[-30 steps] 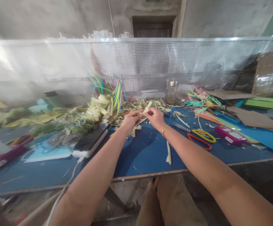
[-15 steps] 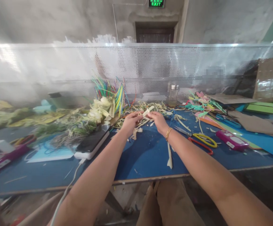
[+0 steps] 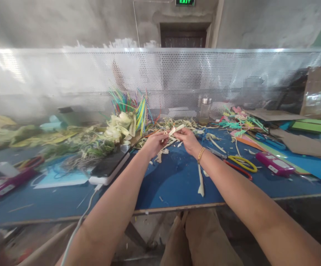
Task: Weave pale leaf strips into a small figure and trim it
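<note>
My left hand point(image 3: 152, 143) and my right hand point(image 3: 187, 139) meet above the blue table point(image 3: 174, 181), both pinching a pale cream strip point(image 3: 175, 130) that sticks up to the right between the fingertips. A gold bracelet point(image 3: 200, 155) sits on my right wrist. Cream offcuts point(image 3: 163, 148) lie on the table under the hands, and one long cream strip point(image 3: 200, 181) lies nearer the front edge.
A phone on a white power bank point(image 3: 109, 168) with a cable lies left of my arms. Scissors with yellow and red handles point(image 3: 239, 164) and a pink case point(image 3: 275, 164) lie to the right. Coloured strips point(image 3: 130, 107), a jar point(image 3: 204, 111) and a perforated metal screen point(image 3: 160, 81) stand behind.
The hands have stayed together on the cream strip, shifting slightly; the strip's free end now points more to the right. The camera view has tilted a little.
</note>
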Demonstrator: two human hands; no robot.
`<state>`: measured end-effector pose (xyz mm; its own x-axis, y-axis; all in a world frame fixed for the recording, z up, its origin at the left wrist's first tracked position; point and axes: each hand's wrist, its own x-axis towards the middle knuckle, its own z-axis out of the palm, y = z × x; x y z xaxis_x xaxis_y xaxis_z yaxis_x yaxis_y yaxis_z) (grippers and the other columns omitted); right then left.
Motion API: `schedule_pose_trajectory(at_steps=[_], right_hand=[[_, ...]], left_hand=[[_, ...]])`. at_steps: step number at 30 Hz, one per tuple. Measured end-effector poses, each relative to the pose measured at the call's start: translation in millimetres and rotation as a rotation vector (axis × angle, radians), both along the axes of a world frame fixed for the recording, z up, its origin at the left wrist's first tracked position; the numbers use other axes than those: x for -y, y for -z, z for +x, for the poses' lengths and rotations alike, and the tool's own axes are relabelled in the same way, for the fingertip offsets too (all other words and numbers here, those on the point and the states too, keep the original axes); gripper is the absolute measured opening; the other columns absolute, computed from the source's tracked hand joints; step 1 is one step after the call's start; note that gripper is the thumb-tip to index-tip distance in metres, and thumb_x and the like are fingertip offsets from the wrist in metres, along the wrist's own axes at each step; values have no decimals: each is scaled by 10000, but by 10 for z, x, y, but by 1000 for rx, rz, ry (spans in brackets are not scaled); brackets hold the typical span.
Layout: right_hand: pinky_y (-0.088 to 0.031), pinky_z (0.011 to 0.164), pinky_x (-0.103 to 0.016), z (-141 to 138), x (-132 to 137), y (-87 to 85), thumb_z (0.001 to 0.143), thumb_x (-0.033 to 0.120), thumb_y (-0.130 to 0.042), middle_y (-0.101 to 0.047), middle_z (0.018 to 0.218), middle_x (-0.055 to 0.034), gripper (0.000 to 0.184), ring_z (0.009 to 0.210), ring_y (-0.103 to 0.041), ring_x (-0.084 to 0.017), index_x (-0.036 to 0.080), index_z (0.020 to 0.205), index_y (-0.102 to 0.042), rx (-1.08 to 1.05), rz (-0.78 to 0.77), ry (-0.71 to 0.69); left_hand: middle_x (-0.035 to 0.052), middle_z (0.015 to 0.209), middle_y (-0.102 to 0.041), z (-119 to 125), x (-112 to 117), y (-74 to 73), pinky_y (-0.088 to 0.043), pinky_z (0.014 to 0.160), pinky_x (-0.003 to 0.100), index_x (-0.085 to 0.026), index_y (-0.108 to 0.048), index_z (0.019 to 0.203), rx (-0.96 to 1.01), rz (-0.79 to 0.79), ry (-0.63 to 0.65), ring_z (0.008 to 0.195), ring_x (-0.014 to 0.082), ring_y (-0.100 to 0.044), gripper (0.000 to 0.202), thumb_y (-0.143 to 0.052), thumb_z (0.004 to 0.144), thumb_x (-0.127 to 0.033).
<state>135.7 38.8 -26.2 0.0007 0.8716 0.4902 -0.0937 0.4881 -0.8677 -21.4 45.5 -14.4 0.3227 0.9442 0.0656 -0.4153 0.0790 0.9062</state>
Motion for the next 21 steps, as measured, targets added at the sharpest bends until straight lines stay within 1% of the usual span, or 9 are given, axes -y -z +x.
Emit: schedule_pose_trajectory(at_steps=[4, 6, 8, 10, 11, 14, 17, 19, 21], right_hand=[[-473, 777, -324, 10, -39, 24, 638, 347, -743, -693, 794, -2, 272, 762, -622, -157, 206, 855, -659, -60, 38, -28], [-476, 785, -327, 13, -49, 38, 647, 358, -744, -695, 812, -15, 251, 786, -629, -165, 202, 823, -657, -42, 60, 10], [-478, 759, -327, 18, -42, 44, 680, 383, -727, -695, 816, -28, 228, 785, -629, -174, 201, 798, -658, 41, 78, 89], [-472, 736, -327, 32, -14, 29, 730, 400, -696, -692, 808, -34, 203, 770, -622, -181, 205, 783, -671, 186, 136, 184], [-466, 744, -332, 43, 7, 12, 757, 398, -682, -690, 809, -37, 192, 774, -617, -185, 208, 779, -682, 278, 195, 229], [-424, 835, -361, 84, 94, -76, 819, 377, -657, -685, 859, -46, 164, 854, -591, -199, 227, 796, -720, 583, 424, 358], [-337, 924, -415, 107, 191, -185, 860, 380, -625, -689, 993, -46, 164, 991, -532, -234, 265, 835, -739, 861, 552, 473], [-273, 960, -449, 105, 247, -244, 881, 380, -597, -684, 1092, -28, 176, 1085, -484, -258, 283, 839, -738, 984, 601, 514], [-225, 979, -463, 91, 282, -278, 897, 368, -576, -680, 1140, -8, 186, 1150, -452, -266, 288, 838, -733, 1050, 645, 510]], left_hand=[[-8, 628, -584, -3, 6, -11, -462, 548, 162, -140, -675, 749, 2, -36, 10, 571, 63, -545, 125, -723, 654, -74], [-1, 634, -588, -11, 10, -16, -469, 544, 161, -143, -653, 734, 9, -56, 8, 567, 64, -551, 82, -704, 685, -102], [7, 636, -591, -23, 6, -16, -477, 538, 165, -147, -633, 727, 14, -74, -1, 564, 70, -558, 55, -687, 717, -140], [10, 630, -590, -34, -9, -10, -478, 527, 168, -149, -620, 721, 10, -85, -16, 552, 71, -556, 62, -680, 729, -162], [10, 626, -589, -38, -20, -3, -474, 520, 167, -147, -615, 715, 4, -86, -25, 543, 69, -552, 70, -681, 728, -167], [7, 610, -584, -38, -58, 27, -444, 492, 155, -140, -614, 698, -29, -65, -60, 523, 60, -538, 86, -694, 706, -168], [0, 587, -578, -28, -88, 64, -388, 454, 152, -135, -629, 697, -79, -8, -95, 512, 60, -524, 117, -733, 647, -158], [-4, 567, -576, -21, -98, 88, -349, 435, 161, -133, -638, 688, -121, 39, -121, 496, 61, -508, 158, -765, 597, -153], [-6, 544, -574, -16, -99, 107, -317, 427, 173, -134, -641, 673, -166, 80, -146, 477, 62, -490, 187, -788, 560, -159]])
